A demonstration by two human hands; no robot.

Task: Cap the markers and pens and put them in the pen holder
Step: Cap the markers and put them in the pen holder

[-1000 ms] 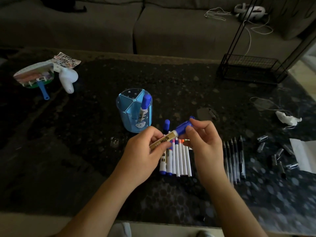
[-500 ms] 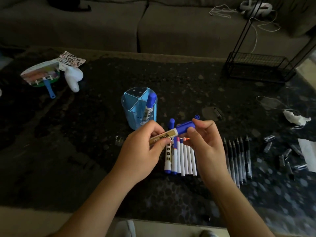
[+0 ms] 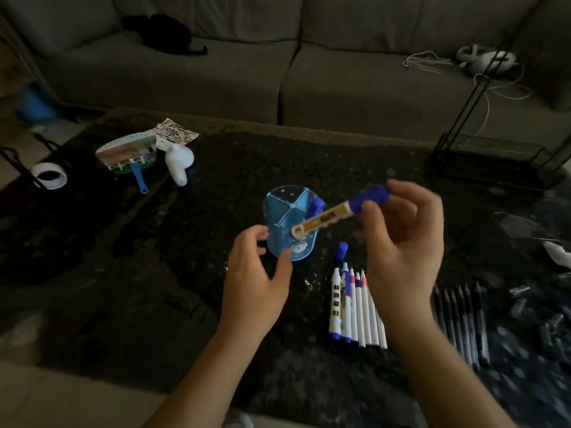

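Note:
My right hand (image 3: 401, 242) pinches a capped marker (image 3: 335, 215) by its blue cap, its gold barrel slanting down-left over the blue pen holder (image 3: 285, 217). One blue-capped marker (image 3: 315, 206) stands inside the holder. My left hand (image 3: 256, 273) hovers with relaxed fingers beside the holder's near left wall, holding nothing. A row of white uncapped markers (image 3: 355, 307) lies on the dark table, with a loose blue cap (image 3: 342, 251) just above them. Several black pens (image 3: 463, 322) lie further right.
Small silver caps (image 3: 522, 299) are scattered at the right edge. A white bottle (image 3: 179, 163), a hand fan (image 3: 129, 154) and a tape roll (image 3: 49, 176) lie at the back left. A black wire rack (image 3: 494, 156) stands back right, a grey sofa behind.
My left hand let go of the marker and dropped beside the holder. My right hand carried the capped marker up and left, over the holder.

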